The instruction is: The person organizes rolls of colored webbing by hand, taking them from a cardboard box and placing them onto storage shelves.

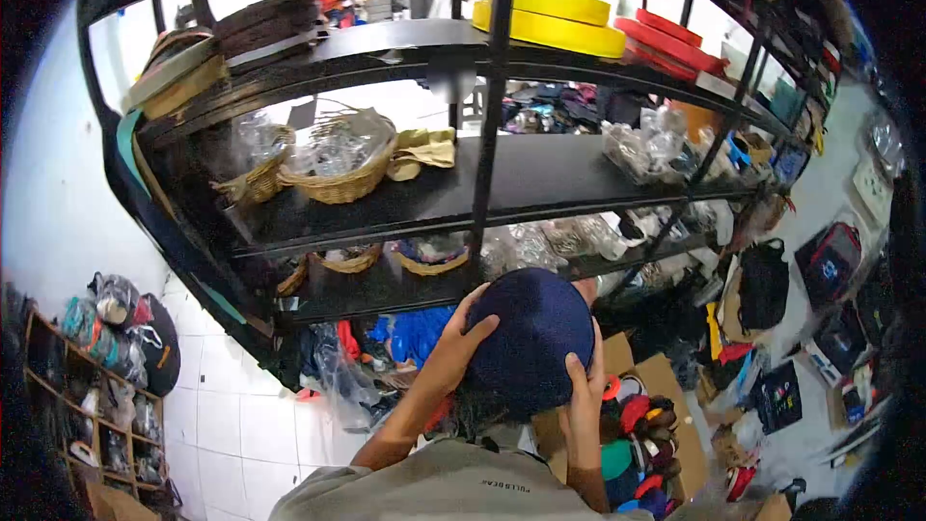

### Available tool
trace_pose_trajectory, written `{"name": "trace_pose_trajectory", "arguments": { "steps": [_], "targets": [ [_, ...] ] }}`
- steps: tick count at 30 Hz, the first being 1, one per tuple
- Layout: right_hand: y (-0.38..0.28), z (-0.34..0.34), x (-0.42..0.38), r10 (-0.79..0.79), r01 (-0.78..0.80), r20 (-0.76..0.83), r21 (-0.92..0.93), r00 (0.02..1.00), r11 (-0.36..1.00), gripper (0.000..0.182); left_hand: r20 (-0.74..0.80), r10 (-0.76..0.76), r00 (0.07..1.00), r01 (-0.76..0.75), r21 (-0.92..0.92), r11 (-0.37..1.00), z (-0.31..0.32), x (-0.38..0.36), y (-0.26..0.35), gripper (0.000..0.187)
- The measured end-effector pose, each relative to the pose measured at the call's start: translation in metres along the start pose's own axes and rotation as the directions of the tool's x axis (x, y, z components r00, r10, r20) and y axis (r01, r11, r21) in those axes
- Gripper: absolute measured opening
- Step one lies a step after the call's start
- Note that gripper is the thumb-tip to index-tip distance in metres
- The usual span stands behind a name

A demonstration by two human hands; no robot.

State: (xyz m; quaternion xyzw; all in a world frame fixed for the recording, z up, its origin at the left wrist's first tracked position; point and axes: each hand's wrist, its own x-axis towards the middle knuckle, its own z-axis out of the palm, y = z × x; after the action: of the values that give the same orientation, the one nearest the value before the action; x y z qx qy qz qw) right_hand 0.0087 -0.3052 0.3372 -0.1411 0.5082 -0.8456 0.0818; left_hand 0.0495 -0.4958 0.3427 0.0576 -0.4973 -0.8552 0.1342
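Note:
A round dark navy piece (532, 338), which looks like a cap or a roll of fabric, is held up in front of my chest. My left hand (466, 336) grips its left side, with the thumb lying on its face. On the right edge, my right hand (585, 384) holds it, thumb on the front and fingers along the rim. The far side of the piece is hidden.
A black metal shelf (569, 169) stands ahead with wicker baskets (342, 178), yellow rolls (550, 19) and red rolls (670, 43). Below right, a cardboard box (690, 434) holds colourful rolls. A wooden cubby rack (96, 420) is at left; bags hang at right.

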Motion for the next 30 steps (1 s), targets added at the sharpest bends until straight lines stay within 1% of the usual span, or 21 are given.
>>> {"name": "trace_pose_trajectory", "arguments": {
  "steps": [2, 3, 4, 5, 7, 10, 11, 12, 14, 16, 17, 18, 19, 20, 21, 22, 23, 24, 26, 27, 30],
  "targets": [
    [-0.007, 0.018, 0.007, -0.050, 0.057, 0.118, -0.062, 0.992, 0.996, 0.071, -0.048, 0.011, 0.999, -0.012, -0.025, 1.000, -0.010, -0.008, 0.015, 0.057],
    [-0.017, 0.032, 0.010, -0.039, 0.046, 0.169, -0.036, 0.985, 0.998, 0.087, -0.221, -0.030, 0.975, 0.062, 0.138, 0.988, 0.003, -0.021, 0.046, 0.057],
    [-0.016, 0.037, 0.016, -0.037, 0.043, 0.186, -0.032, 0.982, 0.999, 0.087, -0.233, -0.018, 0.972, 0.051, 0.139, 0.989, -0.006, -0.020, 0.053, 0.057],
    [-0.014, 0.039, 0.022, -0.173, 0.250, 0.360, -0.180, 0.917, 0.951, 0.101, -0.215, 0.014, 0.977, 0.000, 0.066, 0.998, -0.017, -0.021, 0.058, 0.058],
    [-0.029, 0.053, 0.031, -0.214, 0.570, 0.587, -0.528, 0.781, 0.630, 0.132, -0.273, 0.077, 0.959, -0.110, -0.107, 0.988, -0.016, -0.029, 0.082, 0.061],
    [-0.059, 0.090, 0.048, -0.232, 0.700, 0.702, -0.504, 0.673, 0.506, 0.126, -0.339, 0.179, 0.924, -0.194, -0.009, 0.981, 0.011, -0.043, 0.157, 0.069],
    [-0.071, 0.106, 0.058, -0.318, 0.756, 0.712, -0.455, 0.626, 0.470, 0.122, -0.088, 0.331, 0.940, -0.322, 0.106, 0.941, -0.004, -0.029, 0.172, 0.064],
    [-0.084, 0.122, 0.070, -0.402, 0.808, 0.715, -0.407, 0.572, 0.427, 0.117, -0.095, 0.389, 0.916, -0.354, 0.264, 0.897, -0.005, -0.021, 0.193, 0.065],
    [-0.109, 0.161, 0.087, -0.526, 0.828, 0.661, -0.286, 0.535, 0.482, 0.111, -0.034, 0.575, 0.817, -0.411, 0.666, 0.623, 0.019, -0.023, 0.253, 0.062],
    [-0.128, 0.196, 0.118, -0.672, 0.903, 0.610, -0.200, 0.419, 0.381, 0.106, 0.254, 0.499, 0.828, -0.529, 0.649, 0.547, 0.013, 0.008, 0.316, 0.063],
    [-0.137, 0.214, 0.135, -0.676, 0.878, 0.585, -0.148, 0.449, 0.454, 0.102, 0.234, 0.588, 0.774, -0.501, 0.793, 0.345, 0.021, 0.014, 0.342, 0.059],
    [-0.145, 0.229, 0.151, -0.673, 0.846, 0.562, -0.095, 0.480, 0.524, 0.097, 0.377, 0.666, 0.644, -0.557, 0.828, 0.070, 0.027, 0.024, 0.362, 0.052],
    [-0.155, 0.242, 0.162, -0.669, 0.856, 0.554, -0.179, 0.495, 0.485, 0.093, 0.471, 0.660, 0.586, -0.266, 0.880, -0.393, 0.020, 0.045, 0.383, 0.049],
    [-0.164, 0.254, 0.170, -0.666, 0.858, 0.545, -0.261, 0.509, 0.442, 0.089, 0.559, 0.645, 0.520, 0.140, 0.690, -0.710, 0.013, 0.065, 0.404, 0.046],
    [-0.168, 0.261, 0.181, -0.663, 0.861, 0.550, -0.348, 0.508, 0.371, 0.086, 0.626, 0.693, 0.358, 0.187, 0.679, -0.710, -0.005, 0.087, 0.408, 0.046],
    [-0.171, 0.270, 0.190, -0.562, 0.779, 0.548, -0.512, 0.620, 0.361, 0.090, 0.680, 0.709, 0.185, 0.235, 0.670, -0.704, 0.000, 0.083, 0.406, 0.048],
    [-0.172, 0.278, 0.199, -0.512, 0.723, 0.548, -0.647, 0.662, 0.241, 0.093, 0.478, 0.766, 0.430, 0.116, 0.812, -0.572, 0.001, 0.077, 0.405, 0.052],
    [-0.171, 0.283, 0.202, -0.465, 0.642, 0.533, -0.759, 0.707, 0.108, 0.098, 0.386, 0.729, 0.566, 0.042, 0.869, -0.493, -0.003, 0.080, 0.401, 0.065],
    [-0.169, 0.282, 0.196, -0.328, 0.611, 0.576, -0.791, 0.749, 0.007, 0.097, 0.459, 0.640, 0.616, -0.068, 0.840, -0.538, -0.021, 0.092, 0.385, 0.080],
    [-0.170, 0.280, 0.194, -0.260, 0.632, 0.610, -0.775, 0.749, 0.001, 0.095, 0.395, 0.580, 0.712, -0.054, 0.855, -0.516, -0.013, 0.079, 0.375, 0.090],
    [-0.159, 0.279, 0.196, -0.360, 0.587, 0.573, -0.805, 0.736, -0.081, 0.086, 0.453, 0.508, 0.733, -0.104, 0.812, -0.574, -0.020, 0.088, 0.361, 0.084]
  ]
}}
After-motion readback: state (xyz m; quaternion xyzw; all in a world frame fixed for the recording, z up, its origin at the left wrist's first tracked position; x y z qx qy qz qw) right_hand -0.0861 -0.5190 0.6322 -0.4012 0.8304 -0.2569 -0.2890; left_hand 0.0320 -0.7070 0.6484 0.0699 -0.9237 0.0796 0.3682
